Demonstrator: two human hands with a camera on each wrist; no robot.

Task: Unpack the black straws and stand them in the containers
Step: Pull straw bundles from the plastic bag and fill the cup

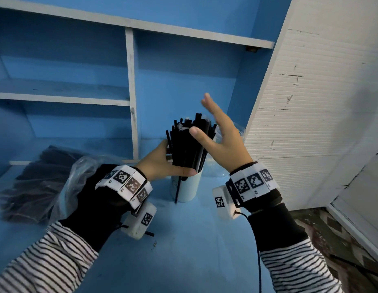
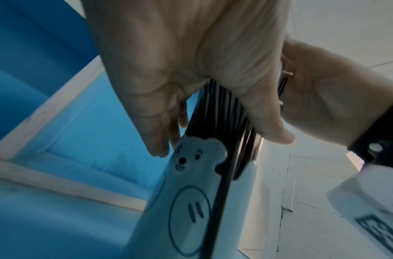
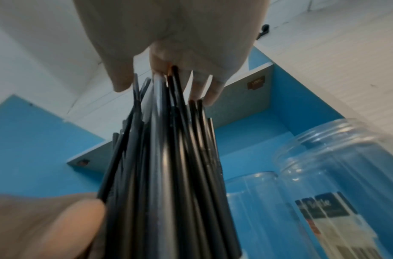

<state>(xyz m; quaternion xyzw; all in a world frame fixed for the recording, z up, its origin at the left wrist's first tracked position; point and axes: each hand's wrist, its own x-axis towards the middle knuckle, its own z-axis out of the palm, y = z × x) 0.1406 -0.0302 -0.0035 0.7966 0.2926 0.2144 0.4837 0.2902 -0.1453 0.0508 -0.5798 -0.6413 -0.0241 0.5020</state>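
Observation:
A thick bundle of black straws [image 1: 188, 144] stands upright in a white bear-print container [image 1: 189, 189] on the blue counter. My left hand [image 1: 160, 161] holds the bundle just above the rim, thumb across the front and fingers behind. My right hand [image 1: 219, 132] is flat with straight fingers beside the straw tops, its thumb touching them. One straw [image 1: 177, 191] leans outside the container's front. The left wrist view shows the straws [image 2: 222, 113] between thumb and fingers above the bear container [image 2: 186, 201]. The right wrist view shows the straws [image 3: 168, 175] under my right hand [image 3: 168, 35].
A clear plastic bag [image 1: 36, 182] with more black straws lies on the counter at the left. Two clear jars [image 3: 346, 175] stand right of the bundle, mostly hidden behind my right hand in the head view. Blue shelves [image 1: 131, 92] rise behind; a white panel [image 1: 310, 102] is on the right.

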